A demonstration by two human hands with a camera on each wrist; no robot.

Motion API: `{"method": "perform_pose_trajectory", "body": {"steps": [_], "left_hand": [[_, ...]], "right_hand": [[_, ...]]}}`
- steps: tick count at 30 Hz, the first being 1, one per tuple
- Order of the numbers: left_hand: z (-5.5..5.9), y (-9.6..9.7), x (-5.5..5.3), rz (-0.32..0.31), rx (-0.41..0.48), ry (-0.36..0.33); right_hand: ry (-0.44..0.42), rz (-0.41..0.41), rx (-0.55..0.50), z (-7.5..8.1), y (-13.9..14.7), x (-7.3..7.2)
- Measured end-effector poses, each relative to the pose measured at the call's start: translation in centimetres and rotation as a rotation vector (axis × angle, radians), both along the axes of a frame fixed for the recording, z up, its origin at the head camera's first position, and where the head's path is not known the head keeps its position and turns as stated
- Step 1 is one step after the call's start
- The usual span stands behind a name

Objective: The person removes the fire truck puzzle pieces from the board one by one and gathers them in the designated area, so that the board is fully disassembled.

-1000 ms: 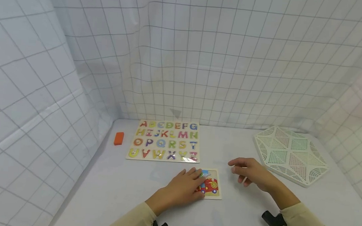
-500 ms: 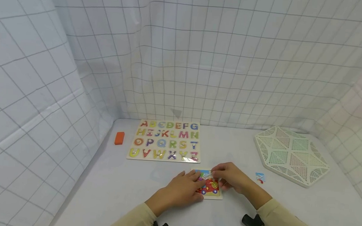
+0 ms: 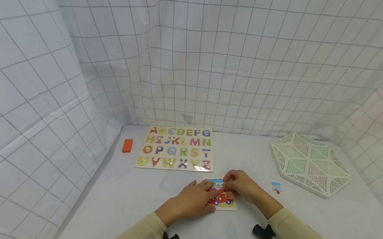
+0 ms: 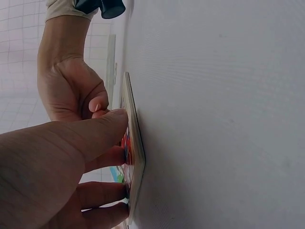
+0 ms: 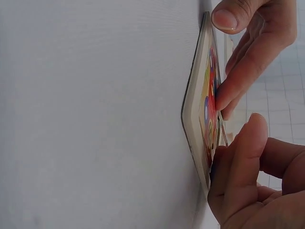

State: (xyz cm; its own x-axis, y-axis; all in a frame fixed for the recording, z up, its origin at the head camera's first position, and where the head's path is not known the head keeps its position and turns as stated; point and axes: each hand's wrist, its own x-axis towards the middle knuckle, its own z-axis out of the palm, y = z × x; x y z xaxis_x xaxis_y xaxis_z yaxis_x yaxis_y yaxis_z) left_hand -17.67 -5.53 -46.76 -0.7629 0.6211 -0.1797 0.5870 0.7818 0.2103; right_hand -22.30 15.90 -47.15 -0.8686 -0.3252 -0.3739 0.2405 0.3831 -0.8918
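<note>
A small square jigsaw puzzle [image 3: 225, 208] with a red vehicle picture lies flat on the table in a pale frame. My left hand [image 3: 193, 200] rests on its left part, fingers spread, thumb at the near edge. At the puzzle's upper right, my right hand [image 3: 241, 186] has its fingertips bent in. There, in the right wrist view, a thin puzzle piece [image 5: 224, 130] stands tilted up from the board, its edge at my right fingers; the fingers hide most of it. A loose blue puzzle piece [image 3: 276, 187] with a red spot lies on the table beyond my right wrist.
An alphabet board [image 3: 175, 166] with coloured letters lies behind the puzzle. An orange block [image 3: 127, 145] sits to its left. At the back right is a white patterned lattice board [image 3: 310, 165]. Gridded white cloth walls [image 3: 247, 64] enclose the table [image 3: 134, 189].
My right hand has moved left from beside the puzzle onto its upper right corner. The loose blue piece, out of sight at first, now shows on the table. My left hand stays put.
</note>
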Motion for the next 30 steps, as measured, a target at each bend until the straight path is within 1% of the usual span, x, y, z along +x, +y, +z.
{"method": "perform_pose_trajectory", "body": {"steps": [8,11,15,20,22,30], "left_hand": [[0.13,-0.05,-0.07,0.001,-0.008,0.009],[0.18,0.00,-0.13,0.001,-0.002,0.000],[0.09,0.08,-0.22,-0.002,0.004,-0.007],[-0.02,0.07,-0.31,0.000,0.000,-0.001],[-0.04,0.04,-0.28,0.000,0.001,-0.001],[-0.06,-0.02,0.00,0.005,-0.008,0.015]], "right_hand": [[0.024,-0.032,-0.012,-0.39,-0.29,-0.44],[0.034,-0.046,0.002,-0.46,-0.29,-0.47],[0.057,-0.063,0.046,-0.40,-0.28,-0.46],[0.112,-0.045,0.121,-0.08,-0.31,-0.37],[0.120,-0.037,0.139,-0.03,-0.33,-0.30],[0.136,-0.020,0.141,-0.39,-0.35,-0.12]]}}
